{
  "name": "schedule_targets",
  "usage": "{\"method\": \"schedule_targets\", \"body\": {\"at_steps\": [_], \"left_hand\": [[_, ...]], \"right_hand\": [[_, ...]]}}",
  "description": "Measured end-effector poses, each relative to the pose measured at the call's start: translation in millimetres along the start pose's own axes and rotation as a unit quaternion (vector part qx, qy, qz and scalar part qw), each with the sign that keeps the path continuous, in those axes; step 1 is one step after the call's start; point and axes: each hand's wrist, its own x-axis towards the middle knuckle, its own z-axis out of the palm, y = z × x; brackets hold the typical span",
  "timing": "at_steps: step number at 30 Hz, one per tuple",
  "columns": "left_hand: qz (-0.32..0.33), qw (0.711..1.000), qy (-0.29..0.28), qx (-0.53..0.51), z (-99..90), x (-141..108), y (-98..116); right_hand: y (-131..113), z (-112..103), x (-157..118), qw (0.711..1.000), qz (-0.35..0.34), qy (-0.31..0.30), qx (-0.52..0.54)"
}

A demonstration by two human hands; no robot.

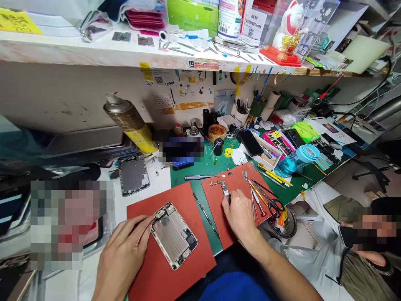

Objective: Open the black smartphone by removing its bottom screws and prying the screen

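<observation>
My left hand [125,251] rests at the upper left edge of an opened phone housing [173,236], its fingers pressed together on that edge. The housing lies on a red mat [200,255] with its inside facing up. My right hand [239,211] is closed at the lower end of a small L-shaped phone circuit board [224,188], over a second red mat [216,200]; its fingertips are partly hidden. Beside it to the right lie tweezers and screwdrivers [257,196] and black-handled scissors [275,207]. A thin metal pry tool [205,214] lies between the mats.
A spray can [131,123] stands at the back left, near another phone housing [134,175]. A blue bottle [296,161] and a black phone [250,142] are at the right. Above runs a cluttered shelf [109,54]. Another person [360,251] sits at the right.
</observation>
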Motion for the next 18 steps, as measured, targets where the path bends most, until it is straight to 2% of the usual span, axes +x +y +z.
{"method": "schedule_targets", "body": {"at_steps": [5,10,14,18], "left_hand": [[0.006,1.000,-0.007,-0.006,-1.9,1.9,0.9],[-0.029,0.998,0.008,-0.054,-11.4,9.2,16.3],[-0.058,0.997,-0.014,-0.041,-17.2,10.4,21.7],[-0.075,0.996,-0.032,-0.034,-20.1,10.3,21.7]], "right_hand": [[-1.2,2.7,3.1,1.000,-0.012,0.007,-0.007],[5.6,3.6,4.0,0.999,-0.047,0.011,-0.005],[13.6,4.4,4.5,0.997,-0.072,0.024,0.010],[2.9,4.1,-13.2,0.992,-0.109,0.042,0.047]]}}
